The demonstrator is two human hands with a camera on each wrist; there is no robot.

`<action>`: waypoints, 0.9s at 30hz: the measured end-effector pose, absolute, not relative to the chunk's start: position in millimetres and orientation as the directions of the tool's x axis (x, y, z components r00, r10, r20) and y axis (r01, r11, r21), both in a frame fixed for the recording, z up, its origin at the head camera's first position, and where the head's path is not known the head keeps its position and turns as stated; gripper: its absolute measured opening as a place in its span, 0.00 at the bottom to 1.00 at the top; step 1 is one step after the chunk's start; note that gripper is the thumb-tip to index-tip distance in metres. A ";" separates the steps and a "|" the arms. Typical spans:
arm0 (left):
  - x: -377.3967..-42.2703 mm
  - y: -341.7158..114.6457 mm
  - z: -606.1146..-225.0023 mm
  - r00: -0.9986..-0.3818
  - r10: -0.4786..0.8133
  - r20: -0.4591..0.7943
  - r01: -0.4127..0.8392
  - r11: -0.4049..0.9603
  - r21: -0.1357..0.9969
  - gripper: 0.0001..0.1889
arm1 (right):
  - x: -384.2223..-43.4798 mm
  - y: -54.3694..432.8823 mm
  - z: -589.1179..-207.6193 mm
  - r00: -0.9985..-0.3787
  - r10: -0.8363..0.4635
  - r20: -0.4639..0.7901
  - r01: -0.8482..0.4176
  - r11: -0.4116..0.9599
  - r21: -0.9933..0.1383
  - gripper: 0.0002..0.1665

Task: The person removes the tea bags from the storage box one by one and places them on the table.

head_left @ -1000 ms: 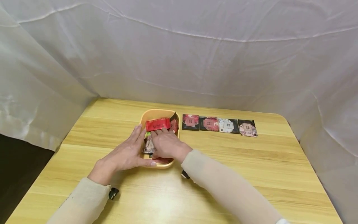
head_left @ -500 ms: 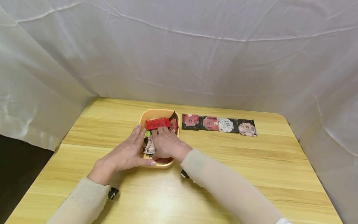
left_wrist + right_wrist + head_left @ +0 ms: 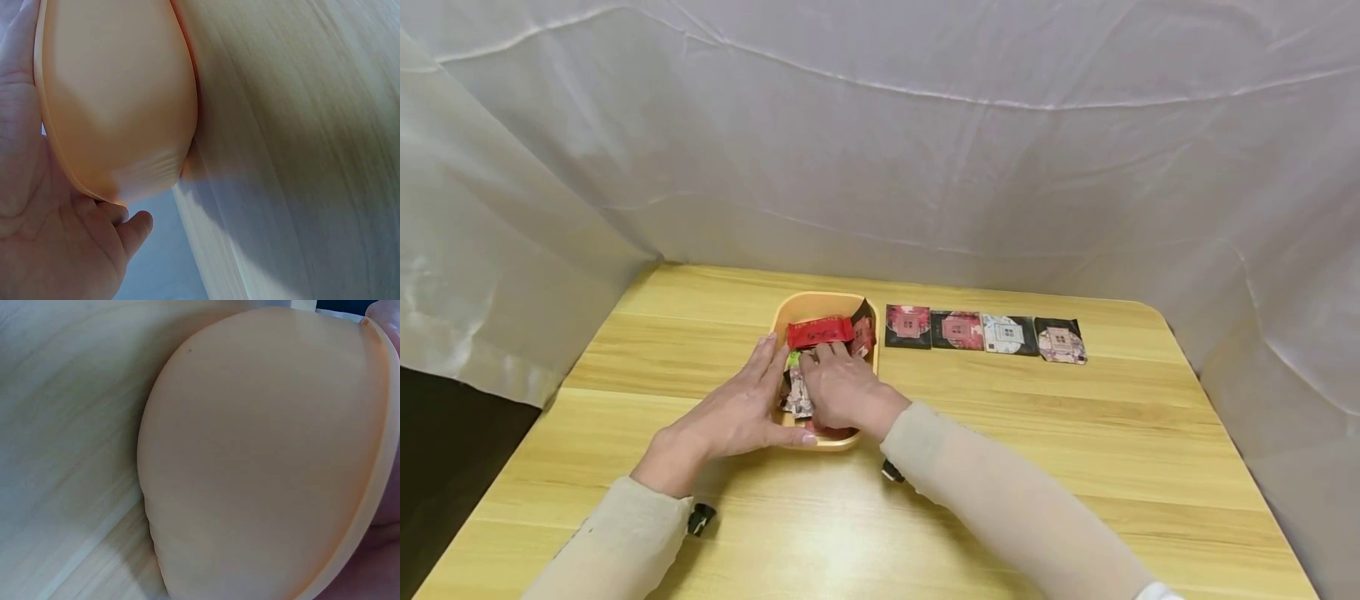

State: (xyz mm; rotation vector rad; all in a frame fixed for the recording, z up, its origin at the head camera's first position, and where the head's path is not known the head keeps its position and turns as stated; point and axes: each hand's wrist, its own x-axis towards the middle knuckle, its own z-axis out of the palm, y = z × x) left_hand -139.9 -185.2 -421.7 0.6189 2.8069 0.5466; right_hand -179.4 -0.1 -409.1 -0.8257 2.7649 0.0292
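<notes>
An orange-yellow plastic box (image 3: 790, 304) holds several small sachets. My left hand (image 3: 741, 408) rests against its left side in the head view, fingers straight along the rim and thumb over the near edge. The left wrist view shows the palm against the box wall (image 3: 125, 81). My right hand (image 3: 842, 385) reaches down inside, fingers bent among the sachets and their tips hidden; I cannot tell whether they hold one. Beside those fingers lies a pale patterned sachet (image 3: 800, 393). A red packet (image 3: 820, 332) lies beyond them, and a black-and-red sachet (image 3: 862, 333) leans at the right wall.
Several flat square sachets lie side by side in a row right of the box, from a black-and-red one (image 3: 907, 326) to a black-and-pink one (image 3: 1061, 341). They are on a wooden table (image 3: 1037, 450). A pale curtain (image 3: 925, 167) hangs behind it.
My right hand's fingers have shifted slightly inside the box, and the pale sachet beside them has turned and crumpled a little. The left hand keeps its place on the rim.
</notes>
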 end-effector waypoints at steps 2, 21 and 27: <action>-140.1 -185.3 -421.4 -0.888 0.442 -0.125 0.362 0.841 0.401 0.76 | -178.4 0.0 -408.6 -0.805 -0.543 -0.240 -0.547 0.835 -0.055 0.56; -138.6 -185.2 -419.5 -0.886 0.448 -0.118 0.370 0.839 0.399 0.77 | -177.5 11.3 -400.5 -0.809 -0.554 -0.198 -0.536 0.833 -0.137 0.59; -137.3 -185.0 -419.1 -0.888 0.448 -0.106 0.375 0.836 0.400 0.77 | -174.5 21.1 -384.1 -0.803 -0.579 -0.141 -0.564 0.815 -0.134 0.56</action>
